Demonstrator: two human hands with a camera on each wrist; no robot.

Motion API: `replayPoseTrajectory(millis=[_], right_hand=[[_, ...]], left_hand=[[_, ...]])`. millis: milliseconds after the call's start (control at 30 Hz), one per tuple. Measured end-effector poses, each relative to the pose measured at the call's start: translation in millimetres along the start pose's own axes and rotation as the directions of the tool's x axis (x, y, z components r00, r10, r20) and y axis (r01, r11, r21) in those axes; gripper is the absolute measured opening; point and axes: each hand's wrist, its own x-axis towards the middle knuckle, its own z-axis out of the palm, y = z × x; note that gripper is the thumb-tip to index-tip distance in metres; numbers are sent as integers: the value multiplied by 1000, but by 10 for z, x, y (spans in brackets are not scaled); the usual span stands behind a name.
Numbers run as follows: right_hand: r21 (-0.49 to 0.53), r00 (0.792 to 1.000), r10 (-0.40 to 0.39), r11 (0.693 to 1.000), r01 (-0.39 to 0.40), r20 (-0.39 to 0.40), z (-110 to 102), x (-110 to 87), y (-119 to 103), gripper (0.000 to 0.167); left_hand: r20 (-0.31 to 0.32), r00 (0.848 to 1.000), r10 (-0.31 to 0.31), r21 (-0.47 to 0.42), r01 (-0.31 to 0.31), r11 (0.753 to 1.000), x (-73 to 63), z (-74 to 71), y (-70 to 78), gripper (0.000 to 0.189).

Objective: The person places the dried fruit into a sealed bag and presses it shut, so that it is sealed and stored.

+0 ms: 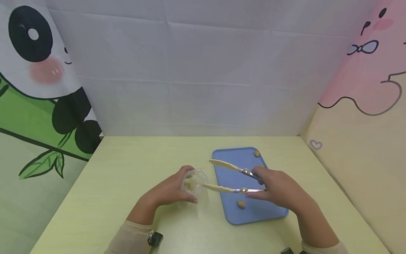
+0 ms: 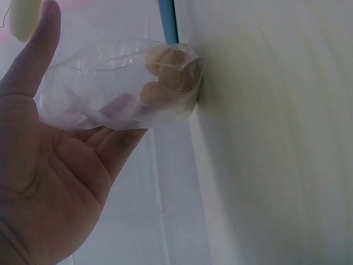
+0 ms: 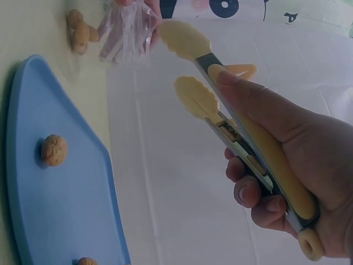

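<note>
My left hand holds a clear plastic bag upright on the table, thumb on one side and fingers on the other. Several walnuts lie at the bottom of the bag. With my right hand I grip a pair of cream-tipped metal tongs. The tongs are spread, with nothing between their tips; in the head view, one tip is beside the bag's mouth. Under the tongs lies a blue tray, with a walnut near its front and another walnut at its far corner.
A further walnut on the tray is partly hidden near my right hand. The pale yellow table meets a white cloth backdrop. Printed cartoon panels stand at the left and right.
</note>
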Motion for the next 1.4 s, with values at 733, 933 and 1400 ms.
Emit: replayPoseTrajectory(millis=[733,933,1400], right_hand=[[-47,986,155,987,-152,60,-45,-447,328,56],[-57,987,144,989,-140,71,-45,-578,385,53],[-12,980,153,988,-153,124,77,-826,534,45]], left_hand=[[-11,999,-41,23,42,999,-18,31,50,104],[-15,998,-57,38,58,998,-27,31,69,106],[-22,999,-49,50,50,997,-28,42,79,107]])
